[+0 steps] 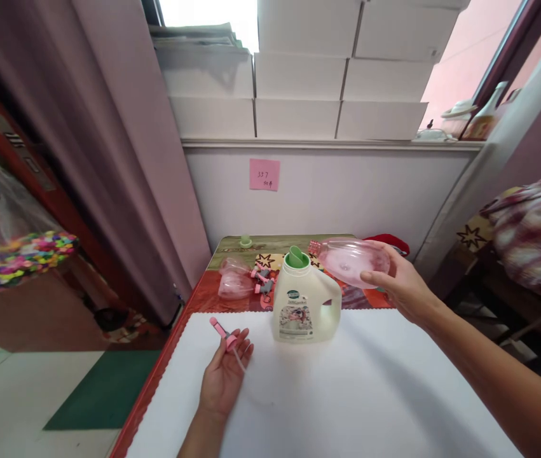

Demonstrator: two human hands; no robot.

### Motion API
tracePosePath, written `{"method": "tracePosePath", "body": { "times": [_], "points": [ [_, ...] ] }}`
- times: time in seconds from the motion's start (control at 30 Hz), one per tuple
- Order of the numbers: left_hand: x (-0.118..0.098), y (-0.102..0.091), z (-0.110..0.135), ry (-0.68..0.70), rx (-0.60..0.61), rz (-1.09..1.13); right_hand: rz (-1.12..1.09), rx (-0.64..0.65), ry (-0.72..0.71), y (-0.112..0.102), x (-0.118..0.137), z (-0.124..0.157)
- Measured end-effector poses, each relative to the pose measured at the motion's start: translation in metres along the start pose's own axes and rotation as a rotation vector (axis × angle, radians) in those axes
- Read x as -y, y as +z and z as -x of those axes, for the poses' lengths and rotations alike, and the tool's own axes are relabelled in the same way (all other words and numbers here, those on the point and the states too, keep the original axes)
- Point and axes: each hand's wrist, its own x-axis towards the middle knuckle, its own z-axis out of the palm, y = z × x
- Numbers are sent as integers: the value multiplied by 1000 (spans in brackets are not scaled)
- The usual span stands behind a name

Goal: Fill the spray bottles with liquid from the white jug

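My left hand (225,378), palm up above the white mat, holds a pink and grey trigger spray head (230,342) between thumb and fingers. Its thin clear tube hangs down to the right. In my right hand (401,283) is a clear pink spray bottle (349,261) by its base end, tipped on its side with the threaded neck pointing left. Just left of that bottle a cream detergent jug (294,318) stands upright, uncapped, showing a green pour spout (297,257). Behind the jug lie more pink bottles (236,280) and several spray heads (265,286).
A green cap (246,241) sits at the table's back edge. White boxes (299,76) are stacked on the sill above, and a pink note (264,174) is stuck below them. A purple curtain (122,159) hangs on the left. Checked cloth (537,235) is on the right.
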Motion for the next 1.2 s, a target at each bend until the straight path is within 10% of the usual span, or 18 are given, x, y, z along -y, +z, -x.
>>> {"method": "tracePosePath", "body": {
  "times": [1.2],
  "points": [
    [5, 6, 1, 54, -83, -85, 264, 245, 11, -11, 42, -37]
  ]
}}
